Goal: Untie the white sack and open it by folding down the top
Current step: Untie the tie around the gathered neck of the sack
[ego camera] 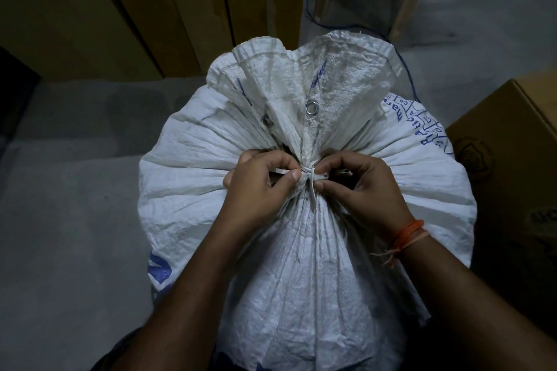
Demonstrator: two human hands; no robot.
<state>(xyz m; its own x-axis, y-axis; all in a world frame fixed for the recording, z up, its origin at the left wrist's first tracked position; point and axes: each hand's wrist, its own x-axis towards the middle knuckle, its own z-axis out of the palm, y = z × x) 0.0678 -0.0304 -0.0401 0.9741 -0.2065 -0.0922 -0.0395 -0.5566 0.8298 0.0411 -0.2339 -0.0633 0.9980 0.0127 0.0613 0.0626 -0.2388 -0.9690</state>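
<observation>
Both forearms reach in over the white sack [301, 265]. Left hand [259, 187] and right hand [361, 187] meet at its gathered neck. Each grip pinches the white tie [310, 178], fingers curled.

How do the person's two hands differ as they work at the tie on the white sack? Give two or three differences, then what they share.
1. The right hand has an orange thread band at its wrist; the left hand has a bare wrist.
2. The left hand pinches the white tie from the left of the knot, the right hand from the right.

Both have curled fingers pinching the tie at the gathered neck of the white sack, which is closed.
</observation>
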